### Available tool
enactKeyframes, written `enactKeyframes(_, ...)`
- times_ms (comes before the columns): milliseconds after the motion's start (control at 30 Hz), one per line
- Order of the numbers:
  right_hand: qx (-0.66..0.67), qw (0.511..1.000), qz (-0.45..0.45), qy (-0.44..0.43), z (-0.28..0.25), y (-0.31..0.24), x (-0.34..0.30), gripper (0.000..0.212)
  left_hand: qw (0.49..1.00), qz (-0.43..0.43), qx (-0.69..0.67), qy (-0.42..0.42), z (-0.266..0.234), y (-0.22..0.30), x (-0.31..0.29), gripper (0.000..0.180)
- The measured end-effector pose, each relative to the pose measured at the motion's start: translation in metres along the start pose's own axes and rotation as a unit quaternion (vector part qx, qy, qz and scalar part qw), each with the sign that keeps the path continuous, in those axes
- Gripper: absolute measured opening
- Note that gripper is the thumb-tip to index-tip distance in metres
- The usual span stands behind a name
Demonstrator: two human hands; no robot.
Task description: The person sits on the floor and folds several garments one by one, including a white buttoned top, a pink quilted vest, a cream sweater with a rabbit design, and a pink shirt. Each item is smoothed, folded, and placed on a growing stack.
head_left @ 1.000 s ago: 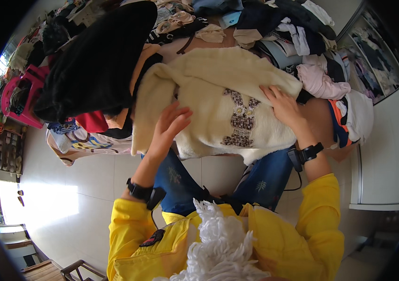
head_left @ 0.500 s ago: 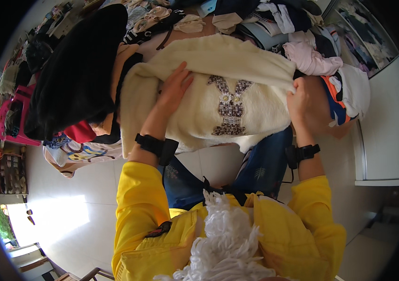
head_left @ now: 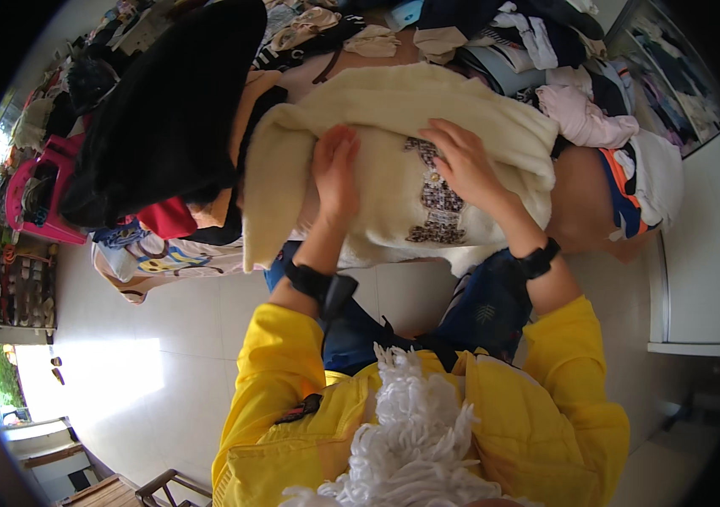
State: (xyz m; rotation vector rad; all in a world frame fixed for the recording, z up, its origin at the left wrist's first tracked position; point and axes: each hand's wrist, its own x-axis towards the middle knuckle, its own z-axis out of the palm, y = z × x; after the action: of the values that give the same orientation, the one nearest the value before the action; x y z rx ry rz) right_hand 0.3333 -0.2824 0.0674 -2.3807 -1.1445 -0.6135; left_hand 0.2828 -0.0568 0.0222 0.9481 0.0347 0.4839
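Note:
A cream fluffy sweater (head_left: 385, 198) lies partly folded in front of me, its upper layer turned over in a thick fold. A dark checked rabbit patch (head_left: 440, 203) with small flowers decorates its front. My left hand (head_left: 337, 173) rests on the sweater left of the patch, fingers pointing away from me, just at the edge of the fold. Over the rabbit's upper part lies my right hand (head_left: 464, 165), fingers stretched out toward the fold and covering one ear. Neither hand grips the fabric.
A big black garment pile (head_left: 165, 118) rises at the left, beside a pink plastic stool (head_left: 43, 190). Several clothes lie heaped along the far side. A pale pink garment (head_left: 588, 114) and a white one (head_left: 657, 177) sit at the right, near a white cabinet (head_left: 698, 245).
My right hand has let go of the sweater's right edge and moved left onto the rabbit patch. My left hand stays near the fold. The view has shifted slightly.

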Motion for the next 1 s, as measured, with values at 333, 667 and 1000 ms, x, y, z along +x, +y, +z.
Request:
enactKeyframes(333, 0.111, 0.994, -0.006, 0.007, 0.099, -0.071, 0.089, 0.049, 0.896, -0.117, -0.307, 0.298, -0.094, 0.048, -0.129, 0.062)
enactKeyframes(667, 0.001, 1.000, 0.013, 0.028, 0.094, -0.116, 0.113, 0.054, 0.923, 0.217, 0.250, 0.198, -0.080, 0.102, -0.140, 0.018)
enactKeyframes(1000, 0.195, 0.935, -0.275, 0.110, 0.010, -0.110, 0.128, 0.018, 0.779, 0.514, 0.357, 0.017, -0.003, 0.099, -0.111, 0.058)
